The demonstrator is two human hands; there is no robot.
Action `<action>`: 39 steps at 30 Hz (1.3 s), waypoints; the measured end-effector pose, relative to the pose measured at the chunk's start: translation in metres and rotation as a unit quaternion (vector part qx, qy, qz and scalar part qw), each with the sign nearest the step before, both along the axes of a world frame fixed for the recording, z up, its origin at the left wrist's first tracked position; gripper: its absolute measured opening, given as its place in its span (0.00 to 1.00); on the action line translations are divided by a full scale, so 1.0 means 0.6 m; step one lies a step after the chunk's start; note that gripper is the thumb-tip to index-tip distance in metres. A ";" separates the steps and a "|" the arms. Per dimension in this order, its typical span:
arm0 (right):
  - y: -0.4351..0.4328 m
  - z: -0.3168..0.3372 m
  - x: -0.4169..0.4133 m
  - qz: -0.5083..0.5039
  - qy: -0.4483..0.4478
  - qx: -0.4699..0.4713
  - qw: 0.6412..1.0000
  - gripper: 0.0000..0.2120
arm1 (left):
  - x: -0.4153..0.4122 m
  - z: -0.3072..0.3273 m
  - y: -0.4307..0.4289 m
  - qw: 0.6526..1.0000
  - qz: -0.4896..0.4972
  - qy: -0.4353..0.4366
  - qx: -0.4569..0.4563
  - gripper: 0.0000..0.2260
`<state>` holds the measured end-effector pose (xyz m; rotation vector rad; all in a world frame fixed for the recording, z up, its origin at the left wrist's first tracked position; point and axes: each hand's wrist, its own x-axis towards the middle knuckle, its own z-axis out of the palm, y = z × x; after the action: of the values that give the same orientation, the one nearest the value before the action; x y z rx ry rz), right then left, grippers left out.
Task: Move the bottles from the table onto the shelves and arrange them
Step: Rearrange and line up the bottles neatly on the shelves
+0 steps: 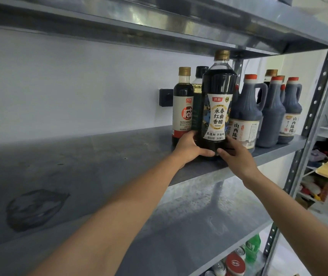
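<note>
A tall dark vinegar bottle [217,100] with a gold cap and a white label stands upright near the front edge of the grey metal shelf [79,162]. My left hand [191,148] grips its base from the left, and my right hand [236,156] grips the base from the right. Just behind it to the left stand a smaller soy sauce bottle [182,104] with a gold cap and a green-labelled bottle [198,84] with a black cap. To its right stand several dark handled jugs [246,114] with red caps.
The shelf's left part is bare, with a dark stain [35,208]. The shelf above [159,30] hangs just over the bottle's cap. A perforated upright post [316,108] bounds the right side. A lower shelf holds a green bottle [252,248] and cans [234,263]. A black wall socket [165,97] sits behind.
</note>
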<state>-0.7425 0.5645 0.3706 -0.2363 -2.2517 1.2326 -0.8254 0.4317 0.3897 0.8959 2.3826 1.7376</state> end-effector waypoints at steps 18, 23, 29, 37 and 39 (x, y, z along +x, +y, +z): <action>0.028 -0.014 -0.014 -0.027 0.024 0.110 0.993 0.28 | -0.018 -0.010 0.004 0.998 0.020 0.050 -0.009 0.32; 0.030 -0.027 -0.017 -0.030 0.065 0.148 0.986 0.30 | -0.008 0.001 -0.006 0.999 0.011 0.023 -0.044 0.31; 0.031 -0.025 -0.016 -0.013 0.078 0.162 0.984 0.32 | -0.009 -0.002 -0.025 0.999 -0.015 -0.013 -0.047 0.28; -0.020 0.003 -0.049 -0.043 0.109 0.094 0.989 0.46 | -0.062 -0.011 -0.017 0.917 0.316 0.242 -0.003 0.23; -0.023 -0.004 -0.054 -0.054 0.113 0.087 0.988 0.44 | -0.083 -0.013 -0.022 0.919 0.323 0.226 -0.013 0.33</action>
<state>-0.7748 0.5508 0.3682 -0.1426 -2.1050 0.9497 -0.8754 0.4186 0.3816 0.5822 3.2918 1.8165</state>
